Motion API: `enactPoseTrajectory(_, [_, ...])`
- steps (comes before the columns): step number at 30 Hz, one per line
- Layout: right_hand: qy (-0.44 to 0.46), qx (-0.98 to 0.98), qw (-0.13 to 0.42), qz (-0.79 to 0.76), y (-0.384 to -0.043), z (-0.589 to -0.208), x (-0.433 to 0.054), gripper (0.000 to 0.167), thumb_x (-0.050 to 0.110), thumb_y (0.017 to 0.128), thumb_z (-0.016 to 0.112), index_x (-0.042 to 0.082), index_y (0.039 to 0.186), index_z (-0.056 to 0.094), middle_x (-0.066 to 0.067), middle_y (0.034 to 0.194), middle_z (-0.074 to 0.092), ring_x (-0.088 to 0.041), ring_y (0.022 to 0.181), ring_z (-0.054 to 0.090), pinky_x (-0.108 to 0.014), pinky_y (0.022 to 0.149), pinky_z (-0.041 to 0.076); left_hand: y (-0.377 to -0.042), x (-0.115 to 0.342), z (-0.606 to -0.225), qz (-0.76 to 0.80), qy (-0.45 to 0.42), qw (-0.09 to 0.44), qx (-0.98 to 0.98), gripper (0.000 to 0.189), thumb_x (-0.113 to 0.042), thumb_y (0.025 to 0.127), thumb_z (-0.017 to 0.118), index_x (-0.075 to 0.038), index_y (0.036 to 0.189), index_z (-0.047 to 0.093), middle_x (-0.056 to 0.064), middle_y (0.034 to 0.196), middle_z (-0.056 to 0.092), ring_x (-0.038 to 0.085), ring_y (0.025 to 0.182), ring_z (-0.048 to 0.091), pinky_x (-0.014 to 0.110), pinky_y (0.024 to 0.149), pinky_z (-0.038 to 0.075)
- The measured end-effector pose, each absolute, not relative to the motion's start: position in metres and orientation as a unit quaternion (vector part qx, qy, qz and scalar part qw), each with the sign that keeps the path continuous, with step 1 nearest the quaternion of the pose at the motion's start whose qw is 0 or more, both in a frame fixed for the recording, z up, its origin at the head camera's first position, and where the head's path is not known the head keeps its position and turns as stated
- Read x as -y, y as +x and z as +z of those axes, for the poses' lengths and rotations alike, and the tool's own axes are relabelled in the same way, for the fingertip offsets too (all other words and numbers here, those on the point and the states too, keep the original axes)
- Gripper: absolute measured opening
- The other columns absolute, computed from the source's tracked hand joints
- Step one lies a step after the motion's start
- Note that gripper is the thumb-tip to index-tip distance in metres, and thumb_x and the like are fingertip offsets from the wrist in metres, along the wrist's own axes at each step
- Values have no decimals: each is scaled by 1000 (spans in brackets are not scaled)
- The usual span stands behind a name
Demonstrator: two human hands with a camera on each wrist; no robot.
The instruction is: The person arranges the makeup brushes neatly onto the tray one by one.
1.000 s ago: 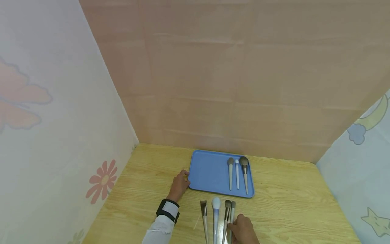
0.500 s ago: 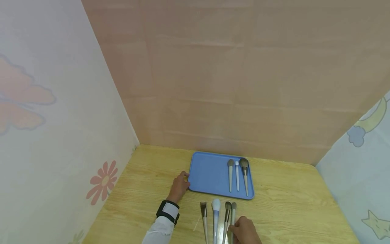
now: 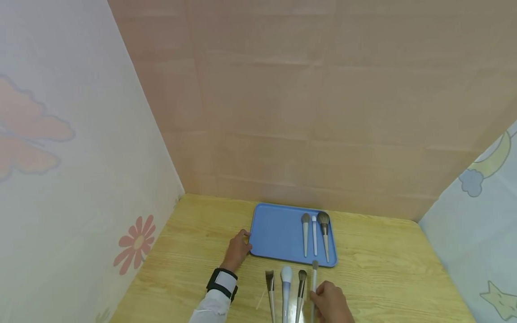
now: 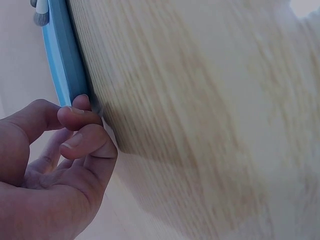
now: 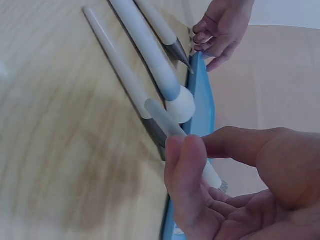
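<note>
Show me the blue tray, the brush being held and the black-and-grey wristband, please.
Blue tray [image 3: 277, 232], head view: its bare flat inside.
Held brush [image 3: 314, 282], head view: its pale handle.
Wristband [image 3: 225, 280], head view: its light grey patch.

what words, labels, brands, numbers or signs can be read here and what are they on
None can be read.
Blue rectangular tray: no readable text.
White and blue makeup brush: any handle marking is too small to read.
Red printed flower on the wall: picture only.
</note>
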State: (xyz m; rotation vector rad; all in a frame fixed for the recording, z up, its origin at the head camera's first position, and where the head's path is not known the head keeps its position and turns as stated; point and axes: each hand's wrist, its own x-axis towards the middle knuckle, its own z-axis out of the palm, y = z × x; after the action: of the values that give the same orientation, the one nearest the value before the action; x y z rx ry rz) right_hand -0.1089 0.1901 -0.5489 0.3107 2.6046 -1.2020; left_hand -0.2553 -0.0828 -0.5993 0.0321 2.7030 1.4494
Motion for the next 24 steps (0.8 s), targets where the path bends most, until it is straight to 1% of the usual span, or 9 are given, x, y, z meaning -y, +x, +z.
enactPoseTrajectory(7, [98,-896,123,-416,-120,-542,-191,14,8,90,63,-1,82,56,-7,59,59,-15,46,58,-29,44,50,-255,84,-599,477,11,44,-878,36,3,85,59,3,121,59,-1,62,51,10,51,43,24,48,35])
enactPoseTrajectory(11, [91,-903,105,-407,-127,-542,-191,14,9,90,63,-2,85,57,-5,55,59,-15,43,57,-29,43,49,-255,83,-599,474,12,42,-879,37,5,84,59,3,121,59,-1,61,51,10,51,43,24,49,35])
enactPoseTrajectory(15, [91,-905,95,-404,-133,-541,-190,13,10,89,63,-1,85,58,-5,53,58,-13,41,55,-28,41,48,-255,83,-601,469,15,37,-882,37,5,83,61,3,120,60,-1,62,50,10,52,44,23,51,36])
enactPoseTrajectory(20, [81,-910,81,-399,-141,-536,-186,15,12,90,64,-1,87,57,-7,57,59,-12,39,52,-27,39,44,-257,84,-604,471,20,32,-881,37,5,82,62,3,118,60,-1,61,49,11,53,43,23,51,36])
enactPoseTrajectory(24, [73,-913,66,-396,-148,-530,-184,18,14,90,65,-1,88,57,-7,62,61,-14,41,53,-27,39,44,-257,85,-605,474,21,30,-880,36,5,82,61,3,118,60,-1,61,49,11,52,43,24,49,35])
